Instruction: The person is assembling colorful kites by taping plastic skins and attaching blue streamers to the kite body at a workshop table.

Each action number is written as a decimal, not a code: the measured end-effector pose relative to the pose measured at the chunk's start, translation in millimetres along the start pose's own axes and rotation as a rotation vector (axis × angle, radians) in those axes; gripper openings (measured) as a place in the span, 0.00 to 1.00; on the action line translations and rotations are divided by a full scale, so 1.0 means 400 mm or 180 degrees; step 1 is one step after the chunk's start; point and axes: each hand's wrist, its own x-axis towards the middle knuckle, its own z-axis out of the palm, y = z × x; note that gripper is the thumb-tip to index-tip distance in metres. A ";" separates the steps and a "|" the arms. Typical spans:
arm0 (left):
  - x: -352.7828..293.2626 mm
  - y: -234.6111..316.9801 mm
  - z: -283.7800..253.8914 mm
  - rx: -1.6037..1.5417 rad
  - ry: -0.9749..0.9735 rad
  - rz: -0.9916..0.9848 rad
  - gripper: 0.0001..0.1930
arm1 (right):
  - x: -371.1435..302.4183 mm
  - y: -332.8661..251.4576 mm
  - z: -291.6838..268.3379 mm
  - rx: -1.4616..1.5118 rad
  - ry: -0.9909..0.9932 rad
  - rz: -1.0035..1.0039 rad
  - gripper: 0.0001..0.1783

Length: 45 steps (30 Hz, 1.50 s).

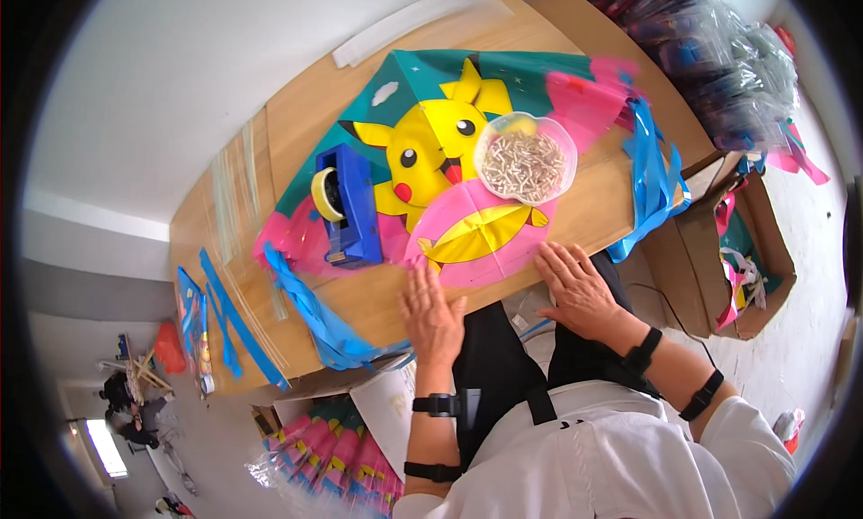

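A kite (364,134) lies spread over the wooden table, teal and pink with a yellow cartoon character on it. My left hand (431,314) rests flat at its near edge, fingers stretched out and nothing in them. On the other side of the pink near part, my right hand (578,288) lies with fingers extended at the table's edge, also holding nothing. Between and beyond them, a clear flower-shaped bowl (525,158) full of small whitish pieces stands on the kite. A blue tape dispenser (358,209) with a yellowish roll sits on its left part.
Blue ribbon tails (328,326) trail at the left, and more blue ribbons (654,177) hang over the right edge. Thin clear rods (235,191) lie on the table (297,101). Plastic-wrapped bundles (710,61) and an open cardboard box (764,240) stand right; packed kites (337,447) lie below left.
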 end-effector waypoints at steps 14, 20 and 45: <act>-0.112 -0.062 -0.045 -0.1252 0.0414 -0.0178 0.27 | 0.086 -0.092 0.017 0.0597 0.0139 -0.1421 0.35; -0.316 -0.311 -0.045 -0.1546 0.2335 -0.2432 0.11 | 0.122 -0.138 0.024 0.1136 0.0378 -0.2108 0.21; -0.284 -1.019 -0.291 -0.0588 0.0700 -0.4459 0.31 | 0.171 -0.338 0.118 0.1137 0.0249 -0.1345 0.11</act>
